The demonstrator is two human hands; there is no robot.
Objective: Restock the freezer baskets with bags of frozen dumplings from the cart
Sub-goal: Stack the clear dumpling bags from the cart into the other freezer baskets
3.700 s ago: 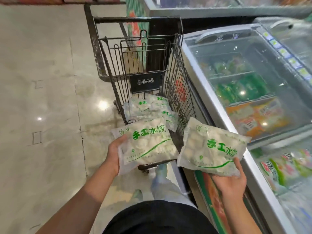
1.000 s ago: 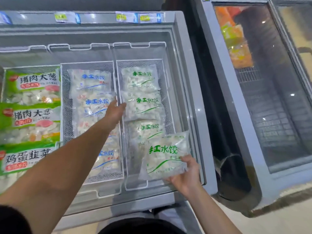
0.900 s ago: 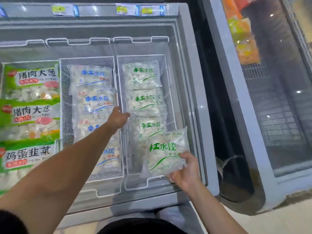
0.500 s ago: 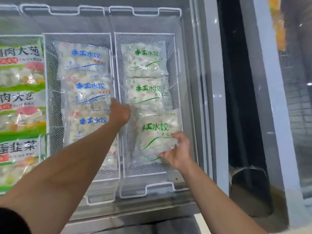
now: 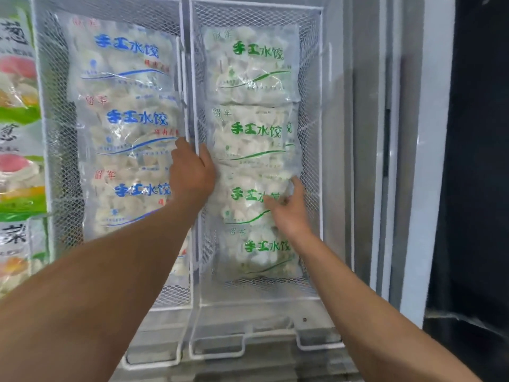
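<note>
My right hand (image 5: pixel 287 209) lies with spread fingers on a green-printed dumpling bag (image 5: pixel 242 201), the third one down in the right wire basket (image 5: pixel 321 128). More green-printed bags lie above it (image 5: pixel 252 64) and below it (image 5: pixel 264 257) in a row. My left hand (image 5: pixel 192 172) straddles the wire rims between the two baskets, with the thumb on the right side and the fingers curled over the left. The left basket (image 5: pixel 53 139) holds blue-printed dumpling bags (image 5: pixel 124 67). The cart is out of view.
Colourful bags of other frozen goods (image 5: pixel 16 106) fill the section at the far left. The freezer's grey rim (image 5: pixel 366 161) runs down the right of the baskets, with a dark gap (image 5: pixel 473 161) beyond it. Bare mesh shows at the near end of the right basket.
My right hand has laid the green-printed bag into the right basket and now rests flat on it. The view has moved closer. My left hand stays on the basket rims.
</note>
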